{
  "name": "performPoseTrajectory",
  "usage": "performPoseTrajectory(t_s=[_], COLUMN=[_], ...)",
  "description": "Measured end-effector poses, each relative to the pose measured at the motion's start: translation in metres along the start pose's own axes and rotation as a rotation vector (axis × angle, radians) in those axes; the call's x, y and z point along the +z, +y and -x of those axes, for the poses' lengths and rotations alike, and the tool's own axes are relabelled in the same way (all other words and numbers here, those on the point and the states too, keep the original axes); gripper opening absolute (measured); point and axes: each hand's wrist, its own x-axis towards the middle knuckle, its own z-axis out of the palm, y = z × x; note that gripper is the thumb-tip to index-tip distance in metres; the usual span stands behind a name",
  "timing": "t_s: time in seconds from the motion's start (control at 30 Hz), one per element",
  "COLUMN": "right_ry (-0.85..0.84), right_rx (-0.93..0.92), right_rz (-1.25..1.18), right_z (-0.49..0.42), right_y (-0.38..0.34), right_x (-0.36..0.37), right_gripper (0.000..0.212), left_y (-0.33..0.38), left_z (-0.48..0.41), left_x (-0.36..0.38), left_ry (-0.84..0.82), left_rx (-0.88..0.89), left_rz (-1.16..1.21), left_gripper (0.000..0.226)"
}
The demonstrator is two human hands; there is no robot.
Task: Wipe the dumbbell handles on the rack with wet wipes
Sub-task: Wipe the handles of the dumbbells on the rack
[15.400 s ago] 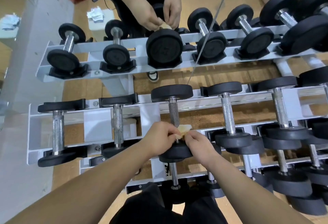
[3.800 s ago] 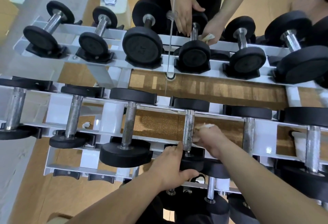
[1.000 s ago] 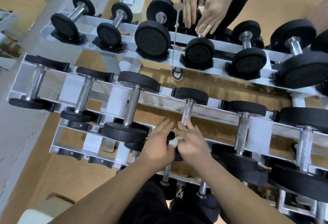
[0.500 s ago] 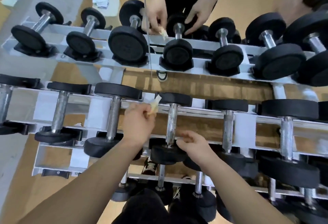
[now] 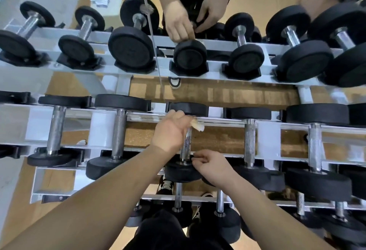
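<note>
Gripping the far part of a dumbbell handle (image 5: 187, 145) on the middle tier of the white rack (image 5: 100, 130), the left hand (image 5: 169, 130) has its fingers curled around the steel bar, holding a crumpled wet wipe (image 5: 197, 126) against it. A pale corner of the wipe sticks out to the right of the knuckles. The right hand (image 5: 214, 167) sits at the near end of the same handle, its fingertips bunched together and touching the bar just where it meets the near black head (image 5: 182, 171); whether they pinch the bar or only rest on it I cannot tell. The dumbbell lies across the tier's 2 rails, with other dumbbells on either side. Across the rack, another person's hands (image 5: 178, 24) are curled over a top-tier dumbbell (image 5: 189, 57).
</note>
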Motion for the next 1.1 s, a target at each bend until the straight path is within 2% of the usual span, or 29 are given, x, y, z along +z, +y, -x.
performPoseTrajectory(t_s=[0.17,0.27,0.37,0.4,0.5,0.57,0.67,0.77,0.87,1.0,1.1], right_ry=[0.006,0.018,0.038,0.039,0.017,0.01,0.027,0.055,0.065,0.087,0.115], right_rx=[-0.007,0.01,0.008,0.01,-0.001,-0.001,0.002,-0.008,0.0,0.04,0.034], right_rz=[-0.036,-0.084,-0.064,-0.067,-0.115,-0.124,-0.142,-0.148,-0.192,-0.27,-0.356], right_z=[0.001,0.001,0.0,-0.001,0.001,0.002,0.004,0.006,0.005,0.005,0.009], right_y=[0.003,0.005,0.008,0.008,0.007,0.006,0.007,0.008,0.01,0.011,0.012], right_x=[0.0,0.001,0.001,0.001,0.001,0.002,0.003,0.003,0.004,0.005,0.008], right_gripper=[0.033,0.022,0.016,0.016,0.02,0.029,0.029,0.015,0.012,0.025,0.024], left_y=[0.022,0.025,0.029,0.027,0.016,0.018,0.029,0.033,0.023,0.014,0.026], left_z=[0.021,0.046,0.063,0.057,0.02,0.003,0.021,0.058,0.045,-0.002,0.026], left_x=[0.003,-0.001,-0.012,-0.015,-0.014,-0.011,-0.001,-0.002,-0.012,-0.008,-0.003], left_ry=[-0.012,-0.058,-0.259,-0.277,-0.153,-0.067,-0.005,-0.083,-0.193,-0.081,-0.074], left_rx=[-0.215,-0.155,-0.135,-0.13,-0.101,-0.152,-0.249,-0.189,-0.083,-0.188,-0.204], left_rz=[0.18,0.232,0.254,0.242,0.184,0.157,0.169,0.192,0.186,0.108,0.136], left_gripper=[0.021,0.018,0.021,0.021,0.018,0.017,0.014,0.011,0.016,0.019,0.021])
